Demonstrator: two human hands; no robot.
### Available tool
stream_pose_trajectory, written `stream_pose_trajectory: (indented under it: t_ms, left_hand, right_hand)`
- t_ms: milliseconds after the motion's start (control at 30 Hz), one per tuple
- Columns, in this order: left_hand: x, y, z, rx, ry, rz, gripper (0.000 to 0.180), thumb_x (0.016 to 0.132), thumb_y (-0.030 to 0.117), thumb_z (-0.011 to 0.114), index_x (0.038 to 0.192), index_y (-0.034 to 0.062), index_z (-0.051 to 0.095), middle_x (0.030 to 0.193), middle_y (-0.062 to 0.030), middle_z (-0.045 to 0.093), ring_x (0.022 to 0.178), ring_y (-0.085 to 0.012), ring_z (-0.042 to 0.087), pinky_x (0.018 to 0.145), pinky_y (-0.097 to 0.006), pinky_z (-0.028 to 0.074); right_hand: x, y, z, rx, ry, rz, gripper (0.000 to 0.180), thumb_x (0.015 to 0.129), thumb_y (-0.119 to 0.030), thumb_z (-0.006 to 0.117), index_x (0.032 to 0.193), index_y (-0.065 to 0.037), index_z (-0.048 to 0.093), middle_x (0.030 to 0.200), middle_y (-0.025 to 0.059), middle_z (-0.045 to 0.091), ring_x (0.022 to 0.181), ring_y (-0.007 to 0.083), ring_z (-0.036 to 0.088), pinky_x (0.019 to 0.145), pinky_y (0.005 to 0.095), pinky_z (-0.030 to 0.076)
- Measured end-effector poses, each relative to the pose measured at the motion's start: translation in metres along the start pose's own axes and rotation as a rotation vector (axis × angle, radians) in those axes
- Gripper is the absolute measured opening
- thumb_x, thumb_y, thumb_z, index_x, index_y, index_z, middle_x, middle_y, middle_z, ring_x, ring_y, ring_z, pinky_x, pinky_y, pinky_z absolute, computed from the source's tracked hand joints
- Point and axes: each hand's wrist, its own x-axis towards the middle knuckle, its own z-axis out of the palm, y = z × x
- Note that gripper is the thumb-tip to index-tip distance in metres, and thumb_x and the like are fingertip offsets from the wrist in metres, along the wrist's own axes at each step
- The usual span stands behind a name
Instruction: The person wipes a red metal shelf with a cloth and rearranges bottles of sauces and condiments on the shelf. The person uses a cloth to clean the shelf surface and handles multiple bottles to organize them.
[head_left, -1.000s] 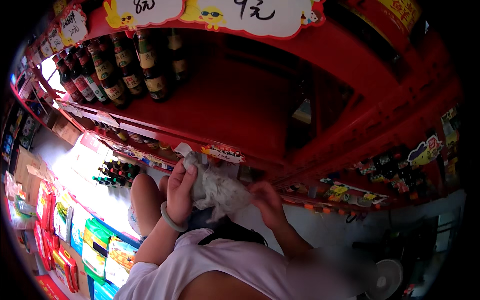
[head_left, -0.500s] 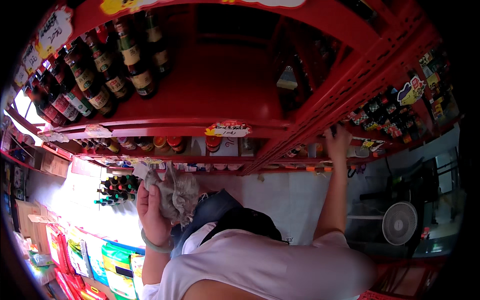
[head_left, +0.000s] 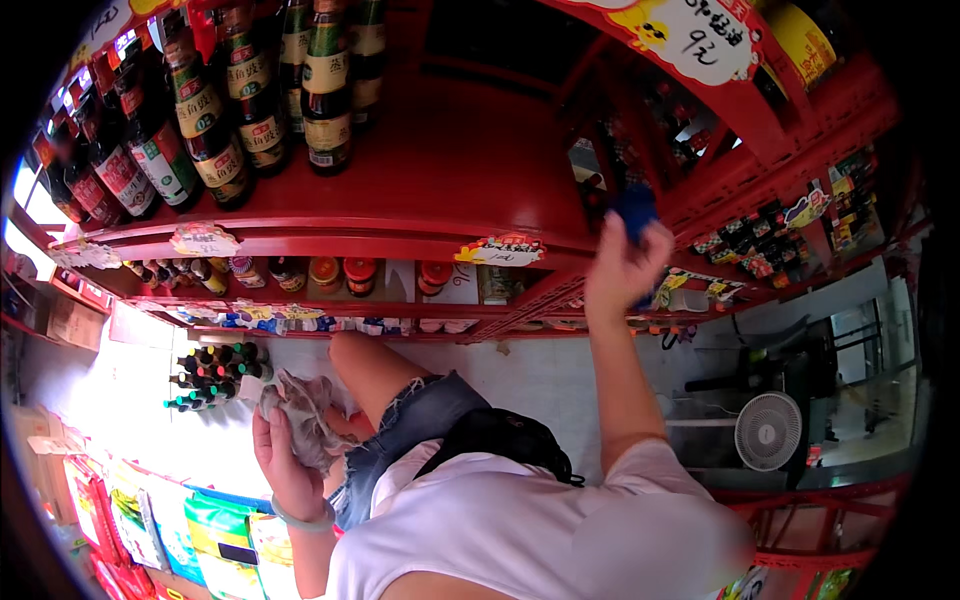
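Spanning the top of the view, the red shelf [head_left: 450,170] carries dark bottles [head_left: 240,110] along its left side. Low at the left, a grey rag [head_left: 305,420] sits bunched beside the person's thigh; it looks soft, light and limp, best gathered in a fistful. The left hand [head_left: 285,465] has its fingers curled shut around it. Raised at the shelf's edge, the right hand [head_left: 625,265] closes on 1 small blue thing [head_left: 635,210], seemingly light and rigid, fingers wrapped about its lower part.
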Motion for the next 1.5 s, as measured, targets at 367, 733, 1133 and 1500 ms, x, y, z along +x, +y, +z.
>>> stream_pose_trajectory:
  t_ms: [367, 733, 1133, 1500]
  left_hand:
    - [0.014, 0.013, -0.048, 0.036, 0.149, -0.017, 0.030, 0.096, 0.018, 0.047, 0.121, 0.0020, 0.048, 0.112, -0.0078, 0.057, 0.102, -0.0160, 0.056, 0.086, -0.029, 0.046]
    - [0.014, 0.018, -0.051, 0.014, 0.158, 0.019, 0.032, 0.096, 0.020, 0.047, 0.122, 0.0018, 0.047, 0.116, -0.0103, 0.056, 0.105, -0.0204, 0.056, 0.089, -0.033, 0.046]
    - [-0.004, 0.013, -0.026, 0.028, -0.064, -0.027, 0.030, 0.096, 0.016, 0.048, 0.122, 0.0022, 0.048, 0.115, -0.0099, 0.057, 0.104, -0.0190, 0.057, 0.088, -0.032, 0.047]
    - [-0.008, -0.017, 0.002, 0.088, -0.200, -0.127, 0.032, 0.094, 0.019, 0.052, 0.121, 0.0024, 0.049, 0.118, -0.0094, 0.056, 0.108, -0.0198, 0.054, 0.091, -0.034, 0.045]
  right_hand:
    - [0.209, 0.230, 0.140, -1.187, -0.762, -0.750, 0.030, 0.086, -0.013, 0.045, 0.115, -0.010, 0.054, 0.114, 0.0134, 0.053, 0.112, 0.0303, 0.049, 0.089, 0.0423, 0.046]
    - [0.168, 0.163, 0.114, -1.550, -0.921, -0.261, 0.032, 0.086, -0.018, 0.049, 0.116, -0.007, 0.056, 0.119, 0.0133, 0.056, 0.105, 0.0299, 0.059, 0.080, 0.0422, 0.052]
    - [0.058, -0.086, -0.094, -0.967, -0.735, -0.165, 0.013, 0.081, -0.006, 0.058, 0.092, -0.003, 0.052, 0.094, 0.0131, 0.055, 0.086, 0.0279, 0.059, 0.067, 0.0356, 0.050]
    - [0.055, -0.060, -0.296, 0.783, -0.023, 1.183, 0.041, 0.093, -0.023, 0.047, 0.127, 0.000, 0.046, 0.122, 0.0174, 0.055, 0.109, 0.0308, 0.055, 0.094, 0.0425, 0.044]
